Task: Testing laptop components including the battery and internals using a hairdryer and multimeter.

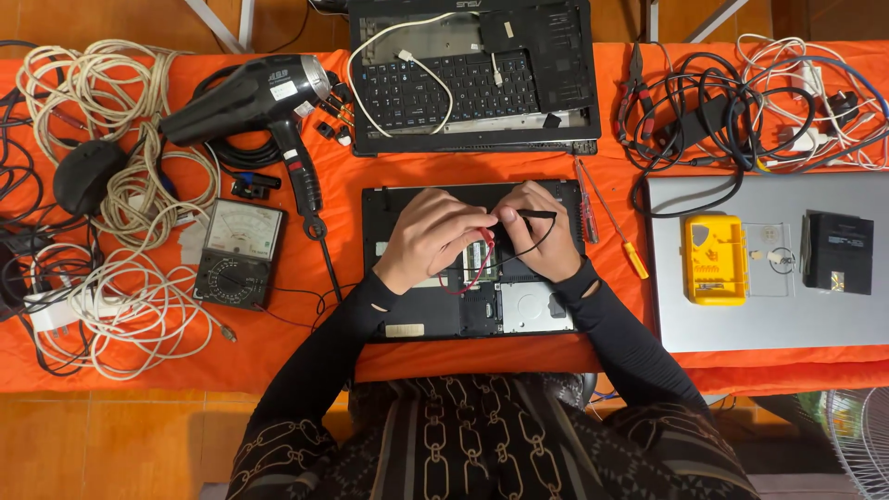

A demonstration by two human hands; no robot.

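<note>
An opened black laptop base (417, 315) lies bottom-up on the orange table in front of me, its inner boards and a silver drive (535, 307) showing. My left hand (428, 236) holds the red test probe (482, 248), tip down on the green memory board. My right hand (542, 231) grips the black test probe (535, 215), held level above the same spot. Red and black leads (463, 282) loop under my hands. Both probe tips are partly hidden by my fingers.
An analogue multimeter (236, 252) sits left of the base, a black hair dryer (255, 97) behind it. White cable coils (130, 231) fill the left. A second opened laptop (472, 79) lies behind. Screwdrivers (611, 227), a yellow bit case (715, 259) on a silver laptop (833, 315) sit right.
</note>
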